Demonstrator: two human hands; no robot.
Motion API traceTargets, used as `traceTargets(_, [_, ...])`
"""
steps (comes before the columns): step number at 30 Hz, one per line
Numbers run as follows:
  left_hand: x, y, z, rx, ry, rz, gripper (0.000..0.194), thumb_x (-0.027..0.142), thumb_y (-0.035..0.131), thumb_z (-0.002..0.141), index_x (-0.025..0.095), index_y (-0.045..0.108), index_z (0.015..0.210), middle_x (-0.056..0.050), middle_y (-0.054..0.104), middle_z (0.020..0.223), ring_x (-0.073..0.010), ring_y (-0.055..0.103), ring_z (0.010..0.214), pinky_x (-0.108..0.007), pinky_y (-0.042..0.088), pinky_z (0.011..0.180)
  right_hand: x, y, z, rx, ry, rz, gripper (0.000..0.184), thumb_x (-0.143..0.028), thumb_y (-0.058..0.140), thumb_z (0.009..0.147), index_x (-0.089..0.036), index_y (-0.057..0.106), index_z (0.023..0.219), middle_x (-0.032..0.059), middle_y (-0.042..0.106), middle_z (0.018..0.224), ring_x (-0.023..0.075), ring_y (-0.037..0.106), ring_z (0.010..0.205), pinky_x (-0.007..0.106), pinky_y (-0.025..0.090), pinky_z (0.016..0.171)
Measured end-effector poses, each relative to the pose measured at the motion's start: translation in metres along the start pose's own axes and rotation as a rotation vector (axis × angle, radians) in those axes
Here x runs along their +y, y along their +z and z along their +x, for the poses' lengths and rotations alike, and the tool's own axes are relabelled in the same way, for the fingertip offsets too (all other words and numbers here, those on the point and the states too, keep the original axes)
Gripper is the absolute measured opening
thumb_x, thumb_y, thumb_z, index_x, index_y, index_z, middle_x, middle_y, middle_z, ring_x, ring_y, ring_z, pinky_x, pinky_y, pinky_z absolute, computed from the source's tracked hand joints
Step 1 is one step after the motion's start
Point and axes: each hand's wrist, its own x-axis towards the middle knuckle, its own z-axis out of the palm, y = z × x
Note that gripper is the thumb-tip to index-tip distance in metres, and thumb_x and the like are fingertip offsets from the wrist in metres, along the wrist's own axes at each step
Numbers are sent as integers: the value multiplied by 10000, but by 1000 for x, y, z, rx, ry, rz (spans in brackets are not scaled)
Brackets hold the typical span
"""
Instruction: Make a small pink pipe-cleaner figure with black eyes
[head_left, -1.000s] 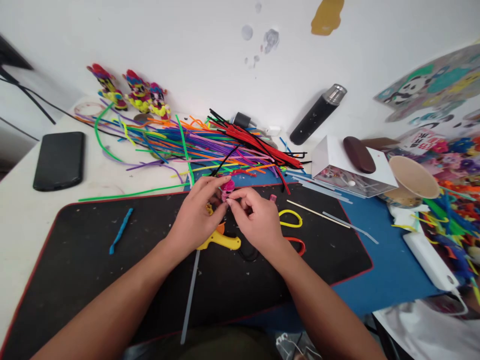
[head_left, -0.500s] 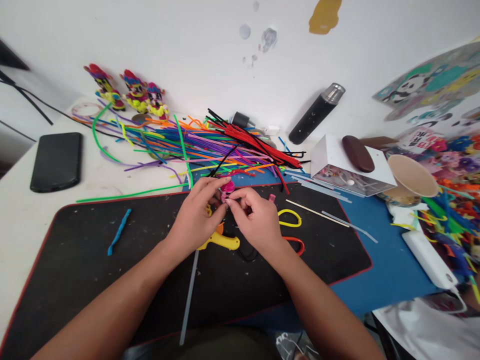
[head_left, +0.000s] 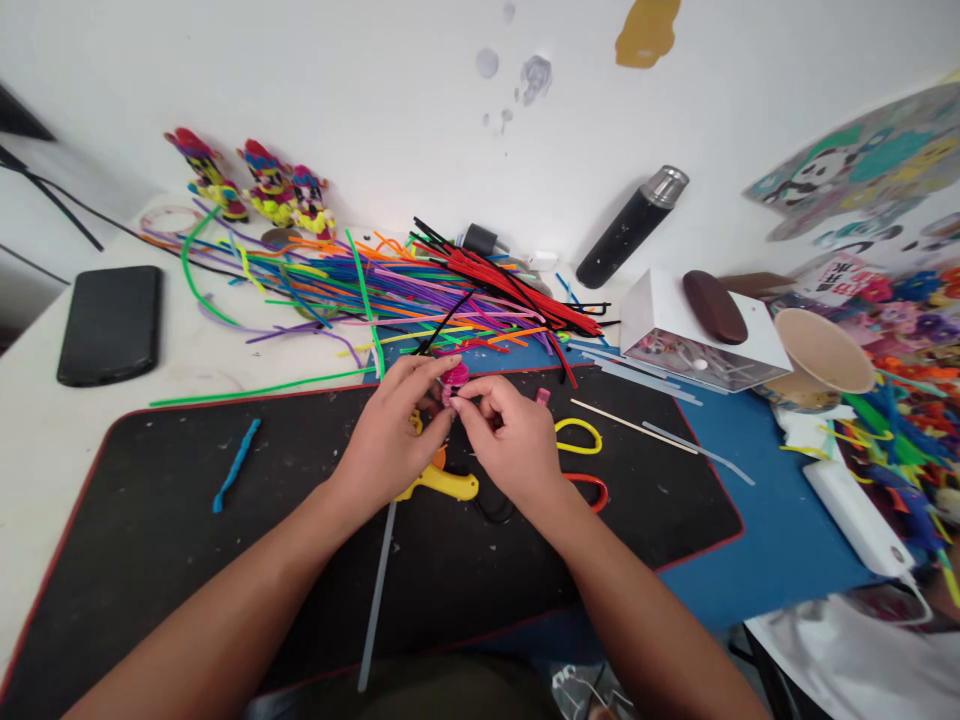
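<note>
Between my two hands is a small magenta pipe-cleaner piece [head_left: 454, 376], partly covered by fingers. My left hand [head_left: 401, 430] is closed on its left side, thumb and fingers around it. My right hand [head_left: 511, 432] pinches at its lower right edge with thumb and forefinger. Below my left hand lies a yellow glue gun [head_left: 448, 482], partly hidden, with a translucent glue stick [head_left: 377, 600] running from it toward me. To the right of my right hand show the scissors' handles, a yellow loop [head_left: 579, 449] and a red loop [head_left: 601, 493].
A heap of colourful pipe cleaners [head_left: 450, 285] spreads behind the black mat [head_left: 300, 600]. A twisted blue piece [head_left: 237, 465] lies left. Several figurines [head_left: 266, 185], a phone [head_left: 110, 325], a thermos [head_left: 632, 228], a white box [head_left: 705, 335] and a paper bowl [head_left: 823, 350] stand around.
Both hands keep almost the same grip on the magenta piece. The whole view has shifted slightly, so things appear a little further left.
</note>
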Motion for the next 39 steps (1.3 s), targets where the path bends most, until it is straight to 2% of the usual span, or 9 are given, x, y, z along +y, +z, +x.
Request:
traceTargets(14, [0, 0, 0, -6, -17, 18, 508, 108, 624, 945, 281, 631, 1423, -74, 613, 1290, -165, 700, 971, -340, 644, 892, 1, 0, -1, -14, 23, -21, 130, -347, 648, 1023, -254, 735, 998, -56, 613, 630, 126, 539, 530, 262, 383, 591])
traceTargets(39, [1, 1, -1, 0, -1, -8, 517, 90, 616, 947, 274, 627, 1430, -70, 596, 1272, -143, 689, 937, -300, 637, 856, -4, 2, -2, 6, 50, 6, 129, -337, 623, 1007, -246, 700, 958, -72, 566, 589, 123, 525, 506, 260, 373, 576])
